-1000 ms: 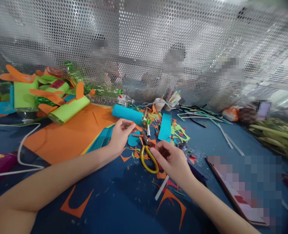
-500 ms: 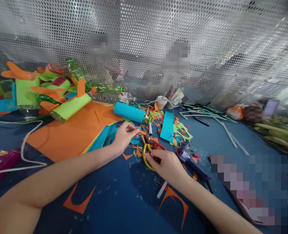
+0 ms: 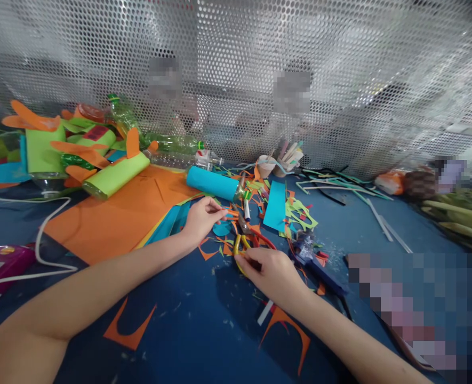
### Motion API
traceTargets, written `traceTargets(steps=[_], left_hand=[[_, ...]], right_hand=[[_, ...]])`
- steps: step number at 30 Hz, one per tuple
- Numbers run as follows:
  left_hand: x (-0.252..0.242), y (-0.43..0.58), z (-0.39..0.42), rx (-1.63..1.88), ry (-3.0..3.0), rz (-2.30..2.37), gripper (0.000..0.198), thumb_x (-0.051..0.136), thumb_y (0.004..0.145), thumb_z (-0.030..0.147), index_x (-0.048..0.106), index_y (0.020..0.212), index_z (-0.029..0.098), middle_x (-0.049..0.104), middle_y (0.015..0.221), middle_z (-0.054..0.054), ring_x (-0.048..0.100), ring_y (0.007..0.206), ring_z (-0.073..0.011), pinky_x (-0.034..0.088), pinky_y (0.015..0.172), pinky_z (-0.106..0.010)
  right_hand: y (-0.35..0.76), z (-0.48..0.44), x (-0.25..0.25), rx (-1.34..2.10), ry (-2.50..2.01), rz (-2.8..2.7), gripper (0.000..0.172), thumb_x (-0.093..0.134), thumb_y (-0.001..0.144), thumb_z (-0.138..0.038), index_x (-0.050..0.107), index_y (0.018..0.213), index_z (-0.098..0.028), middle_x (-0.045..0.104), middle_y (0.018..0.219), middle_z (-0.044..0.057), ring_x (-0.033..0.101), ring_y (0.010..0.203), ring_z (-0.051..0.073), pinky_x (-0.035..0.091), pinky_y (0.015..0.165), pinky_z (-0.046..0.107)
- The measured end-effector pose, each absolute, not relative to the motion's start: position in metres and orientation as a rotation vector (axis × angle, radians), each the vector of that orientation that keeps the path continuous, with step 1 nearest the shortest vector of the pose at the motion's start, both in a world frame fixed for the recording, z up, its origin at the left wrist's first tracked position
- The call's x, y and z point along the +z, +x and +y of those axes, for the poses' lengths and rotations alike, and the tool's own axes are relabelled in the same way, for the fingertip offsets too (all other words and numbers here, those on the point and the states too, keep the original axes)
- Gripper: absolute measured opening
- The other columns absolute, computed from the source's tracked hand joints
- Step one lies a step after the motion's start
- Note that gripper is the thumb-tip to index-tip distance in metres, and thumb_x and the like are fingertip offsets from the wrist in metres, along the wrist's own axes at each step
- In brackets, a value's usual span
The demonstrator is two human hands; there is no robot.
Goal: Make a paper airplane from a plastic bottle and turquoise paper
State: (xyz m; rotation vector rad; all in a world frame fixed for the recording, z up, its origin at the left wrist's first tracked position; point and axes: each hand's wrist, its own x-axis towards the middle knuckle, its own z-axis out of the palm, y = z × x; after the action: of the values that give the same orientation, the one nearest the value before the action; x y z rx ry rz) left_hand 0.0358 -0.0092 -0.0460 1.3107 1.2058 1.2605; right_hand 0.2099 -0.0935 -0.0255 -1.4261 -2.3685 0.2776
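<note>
My left hand (image 3: 204,216) pinches a small orange piece of paper (image 3: 231,214) between thumb and fingertips. Closed around a pair of scissors (image 3: 244,226) with yellow and red handles is my right hand (image 3: 271,268). The blades meet the orange piece, partly hidden. Just behind lies a plastic bottle wrapped in blue paper (image 3: 212,183), with a marker (image 3: 247,209) near its cap. To the right are a blue paper strip (image 3: 276,205) and green cut-out scraps (image 3: 302,209).
Orange sheets (image 3: 111,218) and paper-covered bottles (image 3: 118,176) fill the left side. A dark blue glue gun (image 3: 319,269) lies right of my right hand. Cups of sticks (image 3: 289,160) stand against the perforated metal screen (image 3: 236,64). Orange offcuts (image 3: 130,330) lie in front.
The yellow handle loop has swung inward as the scissors close. The orange piece now shows a split between narrow ends. The view has shifted slightly.
</note>
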Motion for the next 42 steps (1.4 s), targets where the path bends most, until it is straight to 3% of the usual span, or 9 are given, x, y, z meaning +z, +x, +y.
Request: traceTargets(steps=[7, 17, 21, 26, 34, 42], left_hand=[[-0.051, 0.035, -0.011, 1.143, 1.398, 1.175, 0.022, 0.068, 0.068, 0.020, 0.047, 0.069, 0.017, 0.066, 0.069, -0.002, 0.058, 0.048, -0.0103, 0.041, 0.042, -0.020], [-0.049, 0.029, -0.007, 1.039, 1.766, 1.243, 0.019, 0.064, 0.072, 0.018, 0.046, 0.069, 0.017, 0.068, 0.076, -0.003, 0.060, 0.055, -0.0104, 0.047, 0.052, -0.022], [-0.044, 0.026, -0.008, 1.023, 1.946, 1.274, 0.013, 0.064, 0.072, 0.015, 0.053, 0.067, 0.016, 0.065, 0.072, 0.000, 0.060, 0.064, -0.0128, 0.045, 0.058, -0.023], [-0.038, 0.021, -0.007, 0.943, 2.245, 1.270, 0.010, 0.062, 0.074, 0.012, 0.056, 0.067, 0.017, 0.057, 0.064, 0.002, 0.053, 0.062, -0.0140, 0.038, 0.058, -0.025], [-0.042, 0.020, -0.001, 0.778, 2.630, 1.062, 0.016, 0.051, 0.086, 0.017, 0.054, 0.070, 0.016, 0.057, 0.077, -0.003, 0.051, 0.081, -0.0187, 0.039, 0.076, -0.033], [-0.040, 0.019, -0.002, 0.775, 2.552, 1.152, 0.013, 0.054, 0.082, 0.015, 0.055, 0.069, 0.017, 0.057, 0.072, -0.002, 0.053, 0.074, -0.0173, 0.038, 0.068, -0.029]], right_hand=[[0.212, -0.093, -0.027, 0.297, -1.430, -2.365, 0.038, 0.044, 0.089, -0.035, 0.040, 0.055, -0.019, 0.047, 0.050, -0.004, 0.045, 0.047, 0.009, 0.027, 0.048, 0.021], [0.211, -0.093, -0.028, 0.265, -1.411, -2.390, 0.038, 0.044, 0.089, -0.035, 0.039, 0.055, -0.020, 0.046, 0.051, -0.004, 0.045, 0.048, 0.009, 0.028, 0.049, 0.021], [0.211, -0.093, -0.029, 0.243, -1.414, -2.399, 0.038, 0.044, 0.089, -0.035, 0.037, 0.055, -0.020, 0.045, 0.051, -0.004, 0.045, 0.048, 0.009, 0.027, 0.049, 0.022], [0.211, -0.093, -0.030, 0.237, -1.425, -2.413, 0.038, 0.044, 0.089, -0.036, 0.037, 0.056, -0.020, 0.046, 0.052, -0.004, 0.046, 0.049, 0.009, 0.027, 0.050, 0.021], [0.211, -0.093, -0.030, 0.211, -1.415, -2.430, 0.037, 0.043, 0.090, -0.036, 0.039, 0.057, -0.020, 0.048, 0.053, -0.004, 0.047, 0.050, 0.010, 0.028, 0.049, 0.022], [0.211, -0.095, -0.026, 0.180, -1.420, -2.447, 0.036, 0.045, 0.089, -0.033, 0.045, 0.056, -0.020, 0.050, 0.052, -0.003, 0.049, 0.049, 0.010, 0.029, 0.048, 0.022]])
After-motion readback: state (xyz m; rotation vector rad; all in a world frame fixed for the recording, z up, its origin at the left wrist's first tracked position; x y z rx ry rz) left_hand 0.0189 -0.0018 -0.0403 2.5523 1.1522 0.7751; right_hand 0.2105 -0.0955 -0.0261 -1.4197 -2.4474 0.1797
